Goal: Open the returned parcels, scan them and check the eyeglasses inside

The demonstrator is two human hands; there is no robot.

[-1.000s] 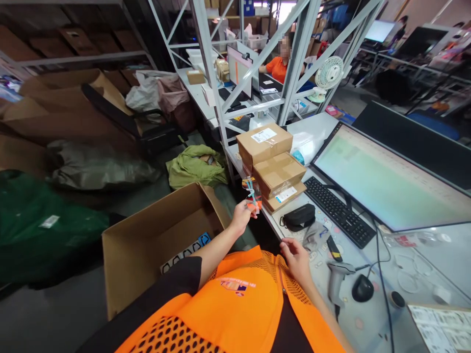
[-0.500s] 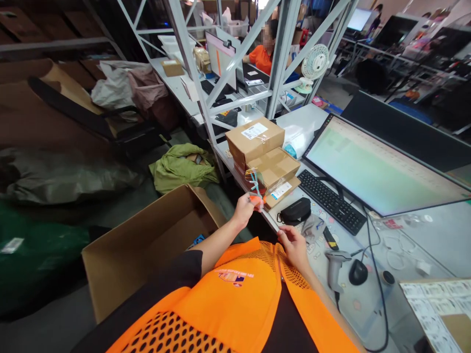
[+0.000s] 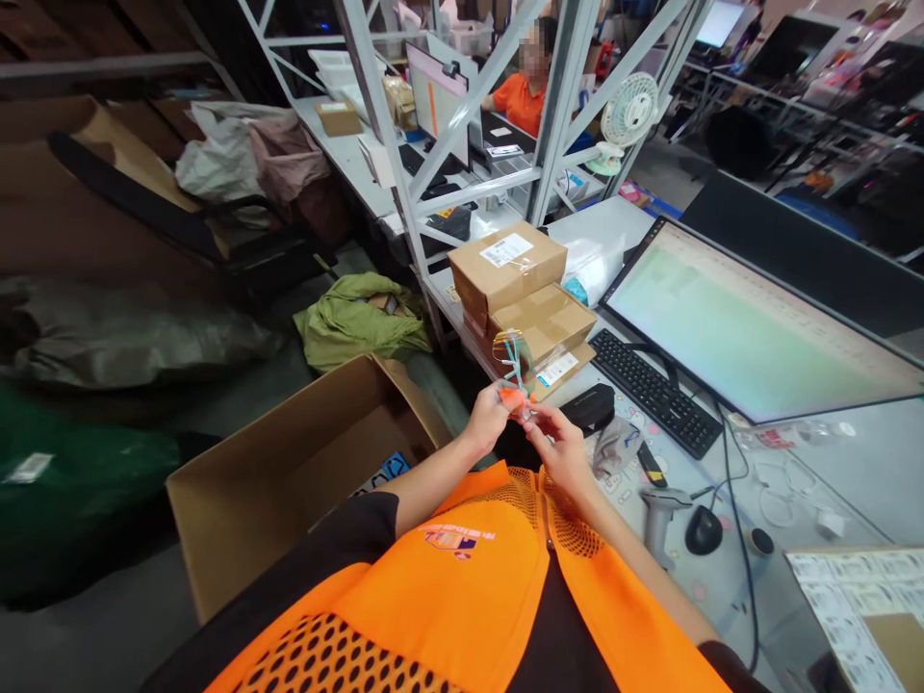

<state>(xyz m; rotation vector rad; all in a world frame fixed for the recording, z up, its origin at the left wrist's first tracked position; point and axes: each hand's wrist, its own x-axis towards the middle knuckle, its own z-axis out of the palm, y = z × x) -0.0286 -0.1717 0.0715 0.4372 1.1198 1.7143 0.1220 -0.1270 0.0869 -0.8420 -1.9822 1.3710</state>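
Note:
A pair of sunglasses (image 3: 513, 358) with a round yellow-orange tinted lens and pale blue arms stands on end above my hands. My left hand (image 3: 489, 421) is closed on its lower end, where a bright orange lens area shows between the fingers. At that same lower end my right hand (image 3: 561, 445) is pinched, its fingertips touching the sunglasses. Just past my right hand lies a black zipped glasses case (image 3: 589, 408) on the desk. A crumpled grey cloth (image 3: 618, 441) is beside the case.
Stacked cardboard boxes (image 3: 507, 269) stand behind the sunglasses. The desk also holds a keyboard (image 3: 654, 395), monitor (image 3: 765, 322), barcode scanner (image 3: 658, 520) and mouse (image 3: 703, 531). A large open carton (image 3: 238, 510) is at my left. A co-worker in orange (image 3: 521, 101) sits beyond the metal frame.
My right hand has left the desk edge and moved left and up to the sunglasses. My left hand, holding the sunglasses, has shifted slightly to the right.

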